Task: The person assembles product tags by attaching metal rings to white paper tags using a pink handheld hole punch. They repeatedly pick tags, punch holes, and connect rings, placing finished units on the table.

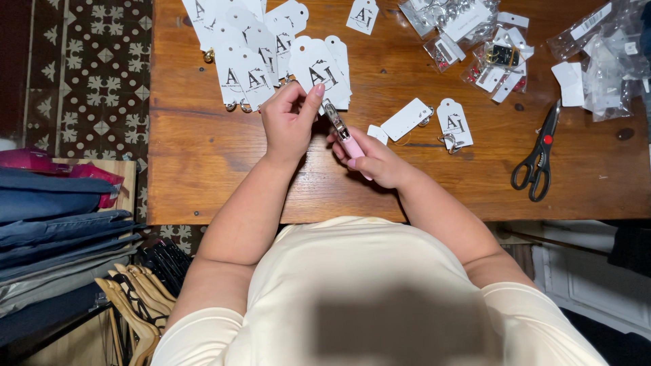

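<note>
A broad wooden table (203, 156), glossy and knotted, carried a fan of white card tags (271, 47) and crinkled clear bags (603, 54). Black-handled scissors (536, 159) lay well apart at the right. The left hand (288, 122) pinched 1 tag's lower edge, fingers together. The right hand (373, 159) was clamped around a pink-handled metal punch (342, 132), just beside that tag.

Warm overhead light, sharp, dim edges.
</note>
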